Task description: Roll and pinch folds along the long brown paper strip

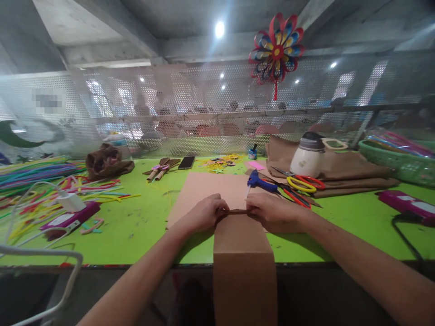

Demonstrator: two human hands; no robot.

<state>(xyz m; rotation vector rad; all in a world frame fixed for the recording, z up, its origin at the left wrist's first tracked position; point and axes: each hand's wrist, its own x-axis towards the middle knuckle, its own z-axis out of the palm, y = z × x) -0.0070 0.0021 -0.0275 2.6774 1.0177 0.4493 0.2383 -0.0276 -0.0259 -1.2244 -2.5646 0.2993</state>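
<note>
A long strip of brown paper (243, 235) runs from between my hands toward me and hangs down over the table's front edge. Its far end is folded over into a narrow band. My left hand (214, 209) pinches the left corner of that fold, and my right hand (265, 208) pinches the right corner. Beneath both hands lies a flat pinkish-brown sheet (210, 185). Just beyond my right hand sits a blue glue gun (260, 182), its nozzle pointing toward me. Scissors with yellow and red handles (302, 183) lie to the right of it.
A cream bottle (307, 156) stands by folded brown cloth or paper (353, 170). A green basket (397, 156) and purple power strip (408, 203) are at right. Colourful pipe cleaners (37, 174), a white charger (70, 202) and cables lie left. A phone (186, 162) rests farther back.
</note>
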